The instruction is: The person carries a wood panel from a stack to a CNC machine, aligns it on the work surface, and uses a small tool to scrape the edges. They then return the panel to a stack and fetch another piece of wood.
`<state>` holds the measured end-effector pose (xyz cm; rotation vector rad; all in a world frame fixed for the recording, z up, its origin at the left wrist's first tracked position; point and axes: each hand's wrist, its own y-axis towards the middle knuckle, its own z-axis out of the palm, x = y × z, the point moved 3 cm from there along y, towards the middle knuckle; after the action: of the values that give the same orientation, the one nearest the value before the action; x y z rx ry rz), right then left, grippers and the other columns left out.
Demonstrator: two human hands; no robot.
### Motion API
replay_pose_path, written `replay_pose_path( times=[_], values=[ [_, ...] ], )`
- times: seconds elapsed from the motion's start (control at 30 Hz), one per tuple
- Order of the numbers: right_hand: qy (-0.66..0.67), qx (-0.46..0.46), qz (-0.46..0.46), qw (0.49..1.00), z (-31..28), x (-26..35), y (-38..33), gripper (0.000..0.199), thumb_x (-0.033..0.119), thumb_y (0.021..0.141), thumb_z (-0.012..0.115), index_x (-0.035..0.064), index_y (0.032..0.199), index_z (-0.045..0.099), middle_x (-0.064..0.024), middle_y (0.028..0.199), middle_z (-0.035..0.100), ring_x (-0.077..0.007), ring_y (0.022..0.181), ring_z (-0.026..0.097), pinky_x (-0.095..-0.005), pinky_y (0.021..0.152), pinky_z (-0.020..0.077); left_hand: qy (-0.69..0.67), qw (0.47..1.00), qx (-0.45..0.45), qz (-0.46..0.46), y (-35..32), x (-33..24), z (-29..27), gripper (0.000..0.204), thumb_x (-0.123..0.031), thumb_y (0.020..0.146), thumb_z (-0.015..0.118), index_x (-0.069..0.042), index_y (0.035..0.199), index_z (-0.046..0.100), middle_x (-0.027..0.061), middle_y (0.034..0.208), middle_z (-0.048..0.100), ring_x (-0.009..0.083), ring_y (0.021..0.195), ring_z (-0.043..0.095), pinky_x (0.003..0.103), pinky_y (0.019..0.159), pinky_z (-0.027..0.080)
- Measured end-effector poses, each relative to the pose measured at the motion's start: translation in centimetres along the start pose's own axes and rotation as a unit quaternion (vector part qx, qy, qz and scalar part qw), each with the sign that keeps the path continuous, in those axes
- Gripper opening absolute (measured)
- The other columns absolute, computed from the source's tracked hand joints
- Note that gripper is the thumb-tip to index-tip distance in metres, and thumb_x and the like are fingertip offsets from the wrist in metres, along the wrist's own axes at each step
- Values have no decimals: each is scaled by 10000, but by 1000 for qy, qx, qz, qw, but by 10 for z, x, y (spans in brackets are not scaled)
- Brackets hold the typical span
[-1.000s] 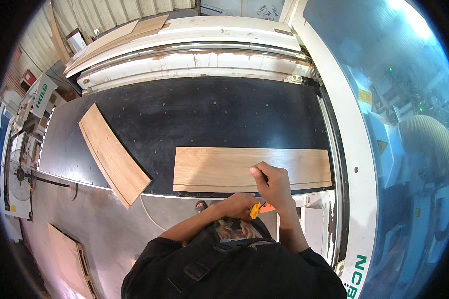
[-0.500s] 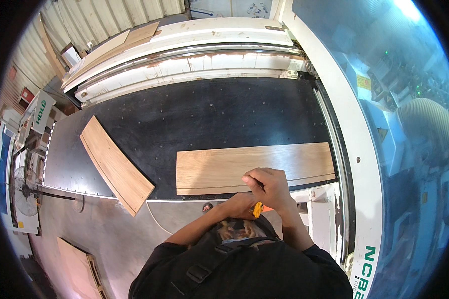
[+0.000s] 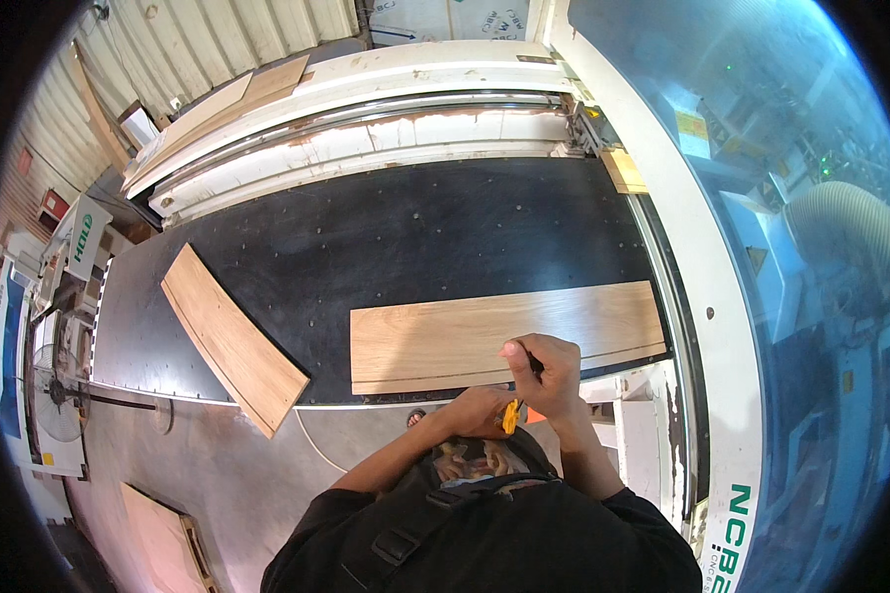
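curling by the board (image 3: pixel 445 341), the right grip (image 3: pixel 552 374) looks closed, contents unclear. the left grip (image 3: pixel 479 412) clasps a yellow object (image 3: pixel 510 417), likely steadying it.

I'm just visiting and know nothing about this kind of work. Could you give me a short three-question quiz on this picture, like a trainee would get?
1. True or false: in this view, the right hand hides part of the board at right.
2. Which board juts past the front edge of the black table? A) the board at right; B) the slanted board at left; C) neither.
3. Fill in: the small item beside the left hand is coloured ____.

Key: 1. True. 2. B. 3. Yellow.
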<state>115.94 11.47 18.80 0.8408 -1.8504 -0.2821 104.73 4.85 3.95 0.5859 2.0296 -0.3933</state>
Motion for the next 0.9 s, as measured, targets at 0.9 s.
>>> replay_pose_path(
  times=[0.9],
  values=[
    [-41, 98, -57, 993, 0, 12, 27, 110, 160, 914, 731, 51, 917, 738, -104, 799, 744, -225, 625, 691, -304, 557, 519, 31, 999, 20, 31, 2, -9, 7, 589, -108, 759, 779, -84, 1309, 570, 194, 1197, 668, 408, 1121, 621, 463, 977, 507]
  ],
)
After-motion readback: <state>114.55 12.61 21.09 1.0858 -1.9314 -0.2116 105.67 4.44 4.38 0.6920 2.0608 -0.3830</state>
